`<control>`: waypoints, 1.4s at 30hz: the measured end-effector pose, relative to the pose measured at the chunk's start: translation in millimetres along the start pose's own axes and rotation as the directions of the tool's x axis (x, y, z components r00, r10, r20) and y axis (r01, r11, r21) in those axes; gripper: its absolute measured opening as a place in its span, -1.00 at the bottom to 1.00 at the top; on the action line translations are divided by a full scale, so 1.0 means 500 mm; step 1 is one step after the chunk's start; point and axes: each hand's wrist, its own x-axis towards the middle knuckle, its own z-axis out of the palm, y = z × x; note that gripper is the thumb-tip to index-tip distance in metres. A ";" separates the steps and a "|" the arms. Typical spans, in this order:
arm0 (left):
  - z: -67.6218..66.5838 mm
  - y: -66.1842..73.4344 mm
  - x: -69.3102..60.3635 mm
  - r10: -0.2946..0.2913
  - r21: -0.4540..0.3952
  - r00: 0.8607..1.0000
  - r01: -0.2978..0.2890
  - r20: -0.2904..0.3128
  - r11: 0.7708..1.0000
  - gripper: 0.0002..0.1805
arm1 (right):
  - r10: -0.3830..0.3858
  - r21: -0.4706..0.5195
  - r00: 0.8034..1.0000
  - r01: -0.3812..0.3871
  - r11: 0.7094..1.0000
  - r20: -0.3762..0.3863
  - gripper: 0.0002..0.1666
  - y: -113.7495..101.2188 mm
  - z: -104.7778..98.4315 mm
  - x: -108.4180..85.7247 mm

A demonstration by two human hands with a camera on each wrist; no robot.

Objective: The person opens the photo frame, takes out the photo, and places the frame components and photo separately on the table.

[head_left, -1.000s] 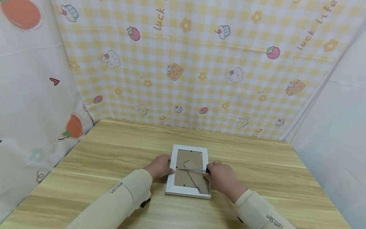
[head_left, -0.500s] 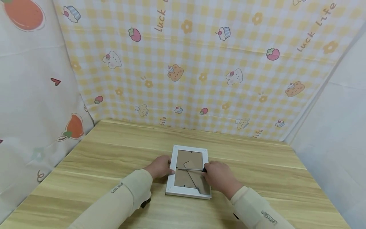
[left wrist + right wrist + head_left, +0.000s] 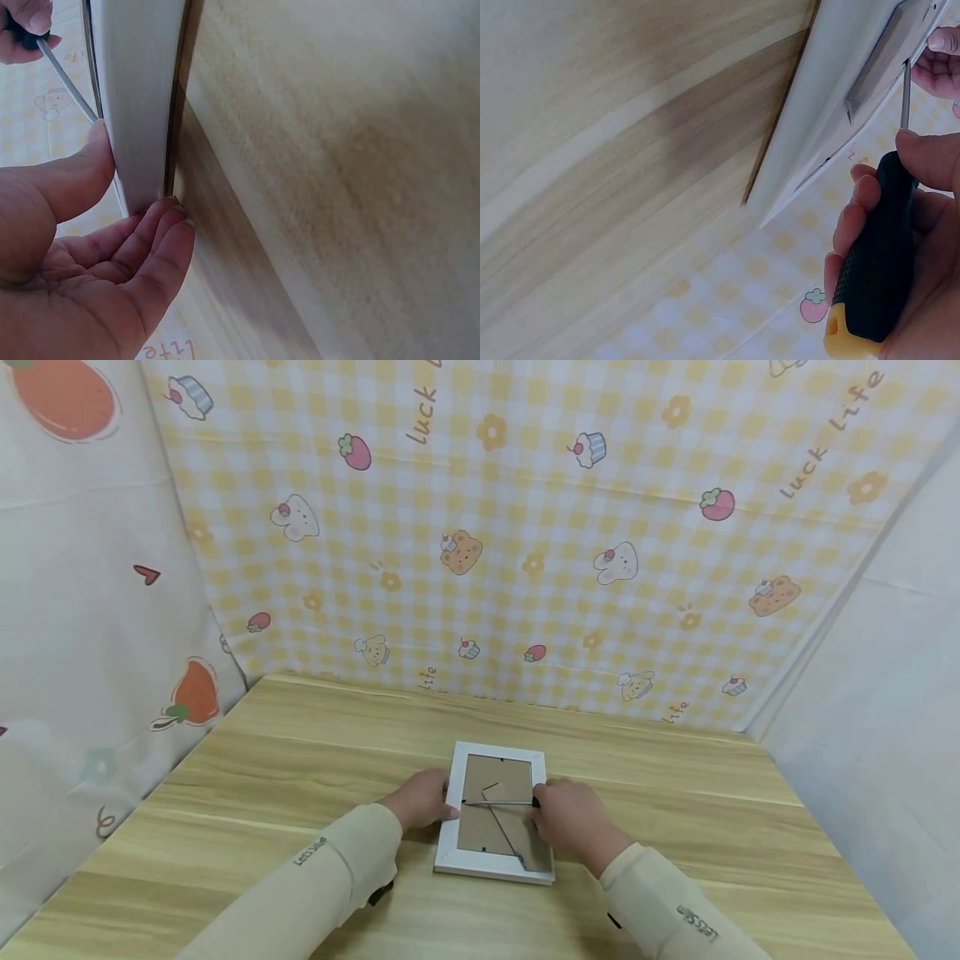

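Observation:
A white picture frame (image 3: 491, 863) lies back side up on the table, its brown backing board (image 3: 495, 835) showing, with small dark tabs at the opening's edges and a stand leg folded across it. My left hand (image 3: 422, 798) grips the frame's left edge, thumb on top and fingers at the side. In my right hand (image 3: 573, 817) is a screwdriver (image 3: 881, 247) with a black and yellow handle. Its metal shaft (image 3: 498, 802) reaches leftward across the backing, the tip at the tab on the left edge of the opening. The right fingers hide most of the handle in the head view.
The wood-grain table (image 3: 315, 735) extends around the frame on all sides. Behind it hangs a yellow checked cloth (image 3: 525, 527) with printed cartoons. White cloths close off the left (image 3: 97, 610) and right (image 3: 870, 693) sides.
The right hand and screwdriver have shifted slightly left, bringing the tip to the tab at the left of the opening. My left hand and the frame stay in place.

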 end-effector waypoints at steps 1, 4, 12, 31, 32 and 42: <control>0.000 0.000 0.000 -0.001 -0.003 1.000 0.001 0.000 1.000 -0.66 | -0.001 -0.006 1.000 0.001 1.000 0.001 -0.71 0.000 0.000 0.002; 0.001 -0.002 0.000 0.010 0.004 1.000 -0.010 -0.001 1.000 -0.67 | -0.013 -0.034 1.000 0.013 0.999 -0.002 -0.74 0.000 -0.002 0.007; -0.002 -0.002 -0.004 0.029 0.014 1.000 -0.029 0.002 0.999 -0.69 | -0.082 -0.174 0.996 0.077 0.982 -0.022 -0.75 -0.006 -0.024 0.021; -0.005 -0.005 0.003 0.019 0.011 1.000 -0.019 -0.017 1.000 -0.65 | -0.261 -0.463 0.965 0.235 0.855 0.008 -0.54 -0.052 -0.093 0.061; -0.005 -0.005 0.003 0.018 0.010 1.000 -0.017 -0.016 1.000 -0.65 | -0.268 -0.479 0.963 0.241 0.844 0.012 -0.52 -0.056 -0.098 0.063; -0.004 -0.011 0.010 0.025 -0.011 1.000 -0.025 -0.013 1.000 -0.67 | -0.309 -0.646 0.939 0.331 0.688 0.152 -0.56 -0.122 -0.140 0.097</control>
